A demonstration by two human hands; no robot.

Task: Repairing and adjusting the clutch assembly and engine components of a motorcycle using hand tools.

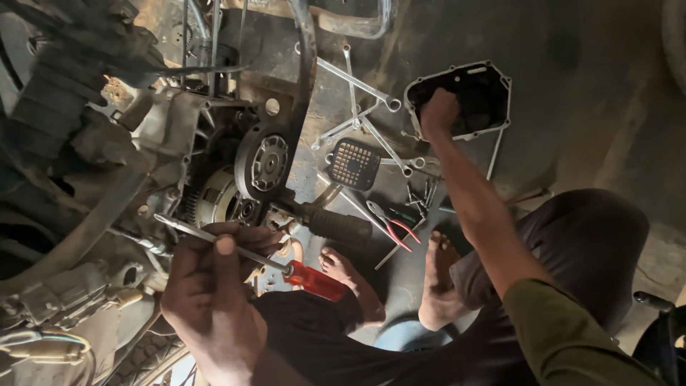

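Left hand (211, 282) low in view, back toward camera, fingers (246, 236) curled in closed grip around thin shaft, thumb laid along top, nail up. Left wrist bent slightly, forearm running down out of frame. Right arm stretched far forward and up, elbow nearly straight, bare forearm, olive sleeve at upper arm. Right hand (439, 111) at full reach, knuckles up, fingers bent downward and hidden; grip state unclear. Hands well apart. Bare feet forward between arms, knees bent.
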